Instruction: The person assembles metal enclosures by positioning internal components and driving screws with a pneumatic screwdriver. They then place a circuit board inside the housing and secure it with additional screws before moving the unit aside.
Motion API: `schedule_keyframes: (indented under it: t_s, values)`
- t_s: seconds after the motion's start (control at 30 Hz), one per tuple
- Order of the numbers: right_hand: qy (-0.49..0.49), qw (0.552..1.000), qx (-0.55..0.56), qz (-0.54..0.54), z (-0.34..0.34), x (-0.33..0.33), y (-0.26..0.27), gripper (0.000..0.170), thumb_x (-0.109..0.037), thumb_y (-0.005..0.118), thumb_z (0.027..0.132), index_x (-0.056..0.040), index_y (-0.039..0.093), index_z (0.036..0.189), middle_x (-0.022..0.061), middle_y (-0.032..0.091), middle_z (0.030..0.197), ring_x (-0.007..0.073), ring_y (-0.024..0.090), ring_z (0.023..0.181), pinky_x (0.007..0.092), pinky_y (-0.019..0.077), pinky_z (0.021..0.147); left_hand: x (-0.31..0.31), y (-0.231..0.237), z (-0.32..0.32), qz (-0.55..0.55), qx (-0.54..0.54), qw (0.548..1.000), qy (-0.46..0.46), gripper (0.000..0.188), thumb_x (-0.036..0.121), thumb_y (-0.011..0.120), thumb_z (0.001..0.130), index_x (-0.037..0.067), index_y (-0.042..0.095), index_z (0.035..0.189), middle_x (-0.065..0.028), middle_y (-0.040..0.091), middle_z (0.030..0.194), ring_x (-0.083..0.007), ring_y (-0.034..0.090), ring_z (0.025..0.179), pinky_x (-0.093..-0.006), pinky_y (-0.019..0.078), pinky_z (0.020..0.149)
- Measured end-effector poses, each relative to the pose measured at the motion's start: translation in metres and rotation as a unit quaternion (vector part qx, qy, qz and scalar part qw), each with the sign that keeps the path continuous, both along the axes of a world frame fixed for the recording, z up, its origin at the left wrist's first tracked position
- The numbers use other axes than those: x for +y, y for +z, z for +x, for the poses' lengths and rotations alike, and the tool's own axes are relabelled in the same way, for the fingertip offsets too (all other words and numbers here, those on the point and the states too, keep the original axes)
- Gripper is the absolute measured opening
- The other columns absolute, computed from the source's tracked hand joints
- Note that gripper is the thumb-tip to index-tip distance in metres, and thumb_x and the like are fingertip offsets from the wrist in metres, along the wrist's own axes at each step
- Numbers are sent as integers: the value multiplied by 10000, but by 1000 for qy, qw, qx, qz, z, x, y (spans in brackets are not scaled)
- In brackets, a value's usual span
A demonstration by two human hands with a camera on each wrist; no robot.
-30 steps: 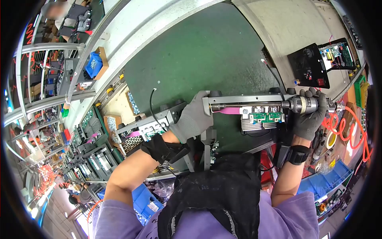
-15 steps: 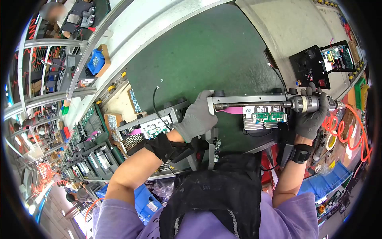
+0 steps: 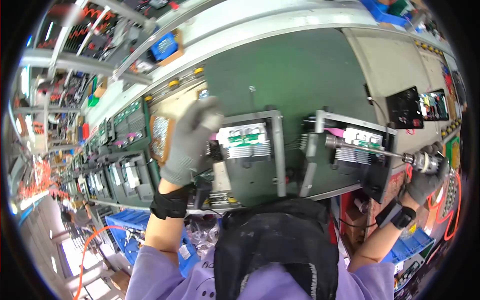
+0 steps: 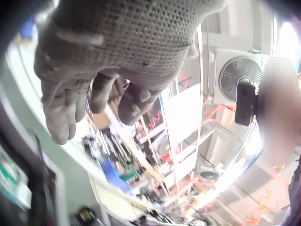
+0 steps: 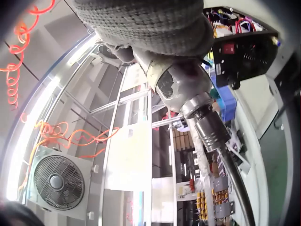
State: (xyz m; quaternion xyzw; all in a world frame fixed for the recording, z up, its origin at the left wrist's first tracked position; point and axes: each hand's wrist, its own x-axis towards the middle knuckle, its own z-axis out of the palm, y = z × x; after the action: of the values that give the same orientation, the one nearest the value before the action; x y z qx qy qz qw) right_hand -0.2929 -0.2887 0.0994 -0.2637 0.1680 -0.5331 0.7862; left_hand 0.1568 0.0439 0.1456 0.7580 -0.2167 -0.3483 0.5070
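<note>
My gloved right hand [image 3: 427,177] grips an air screwdriver [image 5: 181,84], its long shaft [image 3: 372,149] slanting left across the right-hand metal frame [image 3: 352,121]. Within that frame sits a green circuit board on a finned heat sink [image 3: 352,157]. My gloved left hand [image 3: 187,142], blurred in the head view, is raised left of a second frame [image 3: 280,155], which has a similar board [image 3: 245,138]. In the left wrist view, the fingers [image 4: 61,117] hang loosely bent, with nothing plainly seen in them.
A cardboard box of small metal parts [image 3: 161,132] stands left of my left hand. Farther left are several more units [image 3: 130,175]. An opened black case [image 3: 405,107] lies at the right. An orange coiled hose [image 3: 452,210] hangs beside my right hand; blue bins [image 3: 410,247] are below.
My left hand has let go of the right frame's corner and moved left. My right hand has drawn the screwdriver right and down, away from the frame's long bar. The head view has shifted.
</note>
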Motion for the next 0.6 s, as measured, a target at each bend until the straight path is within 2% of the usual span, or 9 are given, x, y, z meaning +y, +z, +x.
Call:
schedule_keyframes:
  t_s: [0.07,0.13,0.2,0.27,0.33,0.37,0.4,0.47,0.6]
  values:
    - [68,996,-48,12,50,36,9,439,-288,554,956,45,491,1235,144,592,1049,288,580,998,460,520,808,68,-18,44,115,-221,964,90,471,169,675,867,25,537,1294,-133,583,1178,-174,608,971,-282,490,852]
    - [84,996,-15,25,106,75,9,435,-308,557,953,37,507,1213,138,603,1026,277,601,939,429,532,789,128,-53,77,163,-293,942,20,661,269,746,791,40,483,1354,-186,537,1276,-298,540,1186,-351,445,978]
    - [10,998,63,22,169,113,3,420,-333,556,950,16,539,1183,126,618,964,237,613,864,395,545,779,157,-84,85,219,-272,933,-84,828,302,793,737,45,397,1417,-207,485,1353,-342,491,1255,-385,411,1032]
    - [-72,990,103,58,226,145,3,375,-308,581,939,-2,549,1153,136,615,982,228,611,862,400,547,778,159,-104,73,191,-187,961,-66,924,311,807,716,49,320,1456,-212,447,1389,-340,493,1253,-393,414,1033]
    - [-66,995,54,54,261,166,-8,321,-278,601,930,-18,556,1112,146,608,1000,225,609,853,402,548,776,141,-106,61,186,-187,964,-47,953,210,829,718,17,275,1469,-168,487,1380,-227,552,1188,-329,504,913]
    - [-11,999,-7,34,273,171,-17,256,-240,610,926,-29,559,1062,151,603,1021,222,607,854,400,549,773,134,-108,58,158,-178,970,-44,900,214,802,731,4,303,1450,-180,490,1359,-261,588,1132,-345,512,899]
    - [-67,996,30,49,289,186,-11,228,-226,613,923,-35,557,1033,146,596,1006,220,601,848,397,551,772,129,-110,58,157,-175,971,-43,900,214,802,731,4,303,1450,-180,490,1359,-261,588,1132,-345,512,899]
    - [-65,996,35,47,306,198,-13,212,-218,621,918,-44,553,1017,134,591,993,214,594,848,392,550,786,119,-113,59,157,-228,961,0,839,211,763,746,-3,329,1432,-187,518,1311,-288,593,1115,-361,498,915]
    - [-17,999,0,32,316,205,-34,218,-230,619,919,-50,551,1021,115,590,990,202,587,851,385,544,804,111,-107,67,186,-209,960,-12,710,182,725,749,44,421,1375,-175,565,1226,-338,596,1081,-387,475,926]
